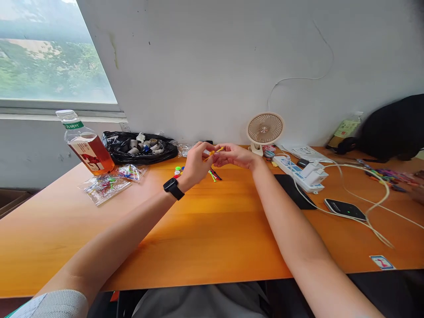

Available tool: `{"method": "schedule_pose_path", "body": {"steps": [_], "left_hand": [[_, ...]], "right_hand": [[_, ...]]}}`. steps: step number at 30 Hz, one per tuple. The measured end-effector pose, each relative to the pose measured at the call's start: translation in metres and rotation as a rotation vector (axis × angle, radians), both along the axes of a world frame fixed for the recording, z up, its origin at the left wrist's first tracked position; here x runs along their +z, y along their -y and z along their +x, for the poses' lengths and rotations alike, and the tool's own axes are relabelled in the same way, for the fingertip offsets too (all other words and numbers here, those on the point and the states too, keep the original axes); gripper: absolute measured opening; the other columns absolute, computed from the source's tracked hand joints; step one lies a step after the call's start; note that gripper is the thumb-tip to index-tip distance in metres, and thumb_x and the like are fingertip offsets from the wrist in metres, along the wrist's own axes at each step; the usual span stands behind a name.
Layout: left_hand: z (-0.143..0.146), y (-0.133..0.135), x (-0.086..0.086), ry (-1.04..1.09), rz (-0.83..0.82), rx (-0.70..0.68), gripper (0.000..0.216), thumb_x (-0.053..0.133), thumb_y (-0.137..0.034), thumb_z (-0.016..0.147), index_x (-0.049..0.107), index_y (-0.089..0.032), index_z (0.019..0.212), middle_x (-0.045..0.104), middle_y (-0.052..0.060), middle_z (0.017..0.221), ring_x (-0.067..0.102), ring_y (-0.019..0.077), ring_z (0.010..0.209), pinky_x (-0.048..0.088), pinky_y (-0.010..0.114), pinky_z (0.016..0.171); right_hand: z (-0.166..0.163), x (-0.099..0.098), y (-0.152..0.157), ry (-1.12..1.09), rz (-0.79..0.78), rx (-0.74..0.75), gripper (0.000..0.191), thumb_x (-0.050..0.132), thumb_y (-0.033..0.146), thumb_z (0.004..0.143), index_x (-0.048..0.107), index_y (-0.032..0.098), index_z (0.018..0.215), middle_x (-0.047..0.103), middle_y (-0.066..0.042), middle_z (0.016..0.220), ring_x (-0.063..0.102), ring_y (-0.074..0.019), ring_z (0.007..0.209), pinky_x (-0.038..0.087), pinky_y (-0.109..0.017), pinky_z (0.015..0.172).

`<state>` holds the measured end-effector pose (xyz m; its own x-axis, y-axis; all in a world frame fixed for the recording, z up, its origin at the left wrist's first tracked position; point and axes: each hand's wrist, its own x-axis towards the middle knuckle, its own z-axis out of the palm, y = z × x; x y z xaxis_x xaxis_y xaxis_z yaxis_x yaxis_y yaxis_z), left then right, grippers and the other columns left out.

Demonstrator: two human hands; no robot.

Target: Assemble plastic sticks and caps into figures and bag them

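Over the far middle of the table my two hands meet at the fingertips around a small yellow plastic piece [212, 153]. My left hand [195, 165], with a black watch on its wrist, pinches it between thumb and fingers. My right hand [234, 156] is closed at its other side, where a thin yellow end shows between the fingers. Fingers hide most of the piece, so its exact kind cannot be made out. Thin plastic sticks [215, 175] in green, red and black lie just under the hands. Small round coloured caps [178, 170] are beside my left wrist.
On the left stand a tea bottle [89, 150], clear bags of small coloured parts [104, 187] and a black bag of pipe fittings [142, 150]. A fan [265, 128], power strip [298, 174], looping cables and a black device [344, 209] occupy the right. Someone's hand [415, 187] shows at the right edge.
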<state>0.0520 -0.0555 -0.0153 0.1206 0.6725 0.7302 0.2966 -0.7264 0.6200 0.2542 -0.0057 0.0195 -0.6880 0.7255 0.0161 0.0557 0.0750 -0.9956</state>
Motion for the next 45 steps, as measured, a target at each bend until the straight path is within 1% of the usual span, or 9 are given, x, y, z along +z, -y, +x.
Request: {"method": "schedule_pose_path", "body": {"steps": [10,14,16,19,21,25,32,39,45], "left_hand": [[-0.026,-0.011,0.015,-0.116,0.006,-0.130,0.027,0.054,-0.007,0.092,0.070,-0.019,0.109,0.064,0.007,0.114,0.073,0.0169,0.092,0.063,0.032,0.085],[-0.034,-0.013,0.019,-0.158,-0.046,-0.154,0.023,0.059,-0.016,0.094,0.070,-0.020,0.114,0.063,0.008,0.118,0.073,0.0174,0.091,0.062,0.029,0.078],[-0.037,-0.013,0.020,-0.205,-0.004,-0.088,0.023,0.063,-0.020,0.093,0.072,-0.021,0.115,0.061,0.009,0.120,0.071,0.0174,0.092,0.060,0.026,0.073],[-0.043,-0.014,0.023,-0.268,0.086,0.026,0.033,0.067,-0.023,0.092,0.072,-0.023,0.125,0.059,0.010,0.127,0.068,0.0182,0.099,0.058,0.027,0.077],[-0.046,-0.016,0.025,-0.304,0.076,-0.005,0.033,0.064,-0.026,0.095,0.071,-0.022,0.127,0.062,0.010,0.126,0.068,0.0177,0.098,0.059,0.027,0.079],[-0.053,-0.016,0.030,-0.353,0.029,-0.101,0.025,0.064,-0.034,0.098,0.076,-0.017,0.112,0.071,0.008,0.106,0.069,0.0151,0.082,0.058,0.026,0.075],[-0.057,-0.013,0.038,-0.322,0.044,-0.111,0.020,0.069,-0.034,0.095,0.076,-0.016,0.103,0.068,0.008,0.099,0.066,0.0131,0.076,0.057,0.025,0.071],[-0.056,-0.011,0.042,-0.267,0.035,-0.118,0.020,0.072,-0.034,0.093,0.075,-0.015,0.100,0.070,0.007,0.094,0.066,0.0134,0.075,0.056,0.025,0.070],[-0.055,-0.010,0.041,-0.268,-0.022,-0.160,0.021,0.070,-0.034,0.092,0.074,-0.015,0.099,0.074,0.006,0.089,0.067,0.0146,0.075,0.056,0.026,0.069]], "right_hand": [[-0.037,-0.010,-0.004,-0.235,-0.028,-0.313,0.037,0.090,0.023,0.070,0.068,0.022,0.100,0.079,-0.001,0.092,0.075,-0.0175,0.091,0.060,-0.035,0.093],[-0.046,-0.013,-0.006,-0.250,0.006,-0.386,0.040,0.087,0.017,0.070,0.066,0.023,0.104,0.076,0.003,0.086,0.073,-0.0146,0.083,0.060,-0.034,0.090],[-0.048,-0.012,-0.005,-0.256,0.010,-0.413,0.040,0.085,0.016,0.072,0.064,0.023,0.105,0.075,0.004,0.086,0.072,-0.0138,0.082,0.060,-0.033,0.088],[-0.049,-0.008,-0.001,-0.270,-0.005,-0.368,0.040,0.085,0.016,0.073,0.062,0.022,0.106,0.076,0.003,0.090,0.073,-0.0144,0.085,0.062,-0.033,0.088],[-0.049,-0.005,0.002,-0.251,-0.005,-0.308,0.043,0.086,0.015,0.073,0.062,0.022,0.109,0.075,0.002,0.090,0.073,-0.0150,0.086,0.062,-0.032,0.088],[-0.050,0.000,0.006,-0.205,-0.033,-0.267,0.043,0.082,0.011,0.077,0.061,0.021,0.113,0.076,0.000,0.088,0.074,-0.0153,0.084,0.062,-0.028,0.083],[-0.053,0.006,0.009,-0.238,-0.139,-0.171,0.015,0.076,0.009,0.083,0.068,0.016,0.094,0.077,-0.004,0.087,0.074,-0.0126,0.083,0.061,-0.022,0.083],[-0.052,0.006,0.008,-0.246,-0.190,-0.140,0.017,0.080,0.011,0.081,0.069,0.017,0.093,0.078,-0.004,0.090,0.076,-0.0152,0.086,0.063,-0.028,0.090],[-0.055,0.006,0.011,-0.169,-0.138,-0.182,0.016,0.082,0.019,0.081,0.067,0.017,0.084,0.071,-0.002,0.078,0.064,-0.0109,0.067,0.055,-0.020,0.066]]}}
